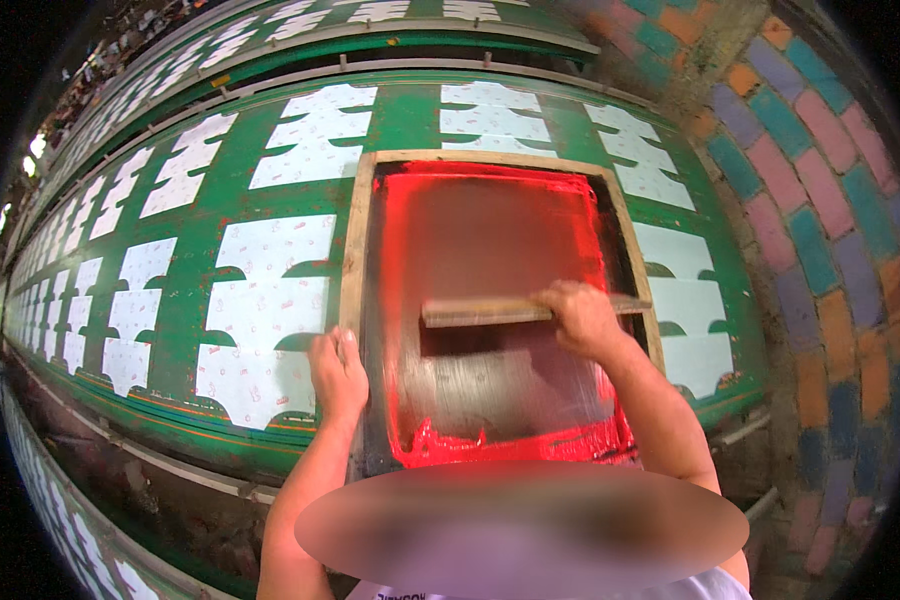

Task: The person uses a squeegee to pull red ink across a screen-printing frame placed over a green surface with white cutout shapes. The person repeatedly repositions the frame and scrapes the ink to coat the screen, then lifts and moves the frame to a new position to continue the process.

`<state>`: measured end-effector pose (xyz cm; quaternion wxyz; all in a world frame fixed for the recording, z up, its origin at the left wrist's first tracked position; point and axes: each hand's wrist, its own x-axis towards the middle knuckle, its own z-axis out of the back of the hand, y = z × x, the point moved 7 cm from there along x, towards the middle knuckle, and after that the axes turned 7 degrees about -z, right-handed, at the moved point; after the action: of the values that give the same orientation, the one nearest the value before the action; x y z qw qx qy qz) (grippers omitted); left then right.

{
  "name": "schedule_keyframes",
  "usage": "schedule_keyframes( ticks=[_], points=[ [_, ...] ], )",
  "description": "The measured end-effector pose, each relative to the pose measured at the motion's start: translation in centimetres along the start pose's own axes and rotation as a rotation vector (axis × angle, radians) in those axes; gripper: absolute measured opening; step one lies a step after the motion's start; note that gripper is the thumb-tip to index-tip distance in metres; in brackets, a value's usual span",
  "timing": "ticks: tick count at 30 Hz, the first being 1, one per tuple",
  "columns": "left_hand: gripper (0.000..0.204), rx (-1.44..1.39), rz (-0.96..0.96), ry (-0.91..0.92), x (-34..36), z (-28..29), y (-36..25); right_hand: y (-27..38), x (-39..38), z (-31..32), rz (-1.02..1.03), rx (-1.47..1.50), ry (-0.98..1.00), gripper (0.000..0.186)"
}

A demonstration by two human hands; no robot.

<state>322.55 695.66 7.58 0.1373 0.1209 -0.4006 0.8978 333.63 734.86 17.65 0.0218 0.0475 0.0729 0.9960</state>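
Observation:
A wooden-framed printing screen (354, 250) lies in front of me over the green table. Bright red ink (530, 447) lines the inner edges of its mesh, thickest along the near side. My right hand (582, 320) is closed around a wooden squeegee (485, 311), which spans the right part of the mesh crosswise and casts a dark shadow below it. At the frame's left side, my left hand (339, 375) grips the wooden edge near its lower part. White cut fabric pieces (268, 295) with small reddish prints lie flat just left of the screen.
The long green table (406, 122) carries rows of cut pieces stretching left. Plainer white pieces (685, 300) lie right of the screen. Another table (320, 45) with pieces runs behind. A wall of coloured bricks (820, 200) stands at right. A blurred oval covers the near centre.

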Motion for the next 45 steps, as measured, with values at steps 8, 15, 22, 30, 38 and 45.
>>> schedule_keyframes(
  ticks=[8,15,22,30,38,45],
  points=[
    [0.042,0.097,0.011,0.002,-0.1,0.0,-0.9,-9.1,17.4,-3.7,0.032,-0.106,-0.458,0.047],
    [0.037,0.083,-0.006,-0.003,0.1,0.1,-1.6,-14.0,24.4,-6.6,-0.012,-0.173,-0.352,0.044],
    [0.036,0.096,0.041,-0.014,-0.1,0.3,-1.1,-15.6,26.3,-4.8,-0.062,-0.13,-0.027,0.036],
    [0.039,0.103,0.086,-0.026,-0.1,-0.7,0.0,-11.6,16.6,-3.6,-0.021,-0.042,0.216,0.029],
    [0.057,0.142,0.083,0.028,-0.2,-0.4,-0.2,-1.0,-2.3,-3.1,0.011,-0.129,0.299,0.03],
    [0.061,0.282,0.125,0.146,-0.1,0.0,-0.8,7.1,-15.7,-2.4,-0.039,-0.039,0.344,0.037]
  ],
)
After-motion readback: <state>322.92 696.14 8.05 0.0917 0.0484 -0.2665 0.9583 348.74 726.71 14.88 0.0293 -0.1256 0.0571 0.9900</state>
